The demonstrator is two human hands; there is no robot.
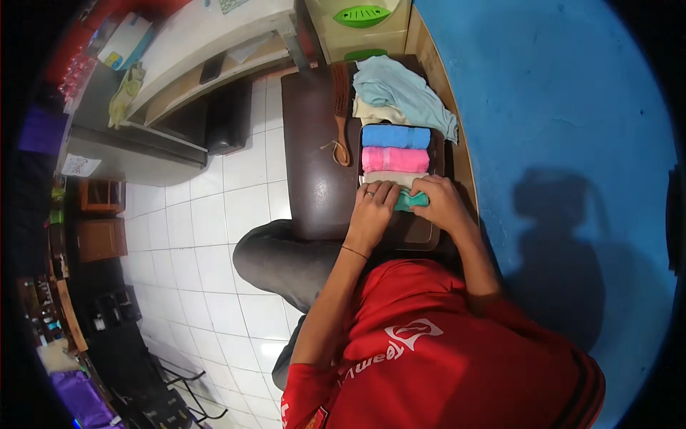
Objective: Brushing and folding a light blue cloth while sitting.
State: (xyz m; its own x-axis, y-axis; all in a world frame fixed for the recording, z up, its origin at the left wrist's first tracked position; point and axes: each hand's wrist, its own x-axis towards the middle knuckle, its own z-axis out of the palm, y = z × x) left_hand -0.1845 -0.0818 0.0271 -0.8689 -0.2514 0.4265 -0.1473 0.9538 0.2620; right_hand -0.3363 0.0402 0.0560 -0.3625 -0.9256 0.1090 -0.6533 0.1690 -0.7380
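A green rolled cloth (pixel 410 201) sits between my two hands at the near part of a dark tray (pixel 418 234). My left hand (pixel 374 204) is closed on its left end, a ring on one finger. On the right end, my right hand (pixel 440 202) grips with bent fingers. Just beyond lies a cream rolled cloth (pixel 393 179), partly covered by my fingers. Behind it come a pink rolled cloth (pixel 395 159) and a blue rolled cloth (pixel 396 136), side by side in the tray.
The tray rests on a dark brown bench (pixel 311 171). A wooden brush (pixel 341 118) lies left of it. Farther back is a crumpled light blue cloth (pixel 400 93) over a cream one. A blue wall (pixel 543 129) bounds the right side; white floor tiles (pixel 243 186) lie left.
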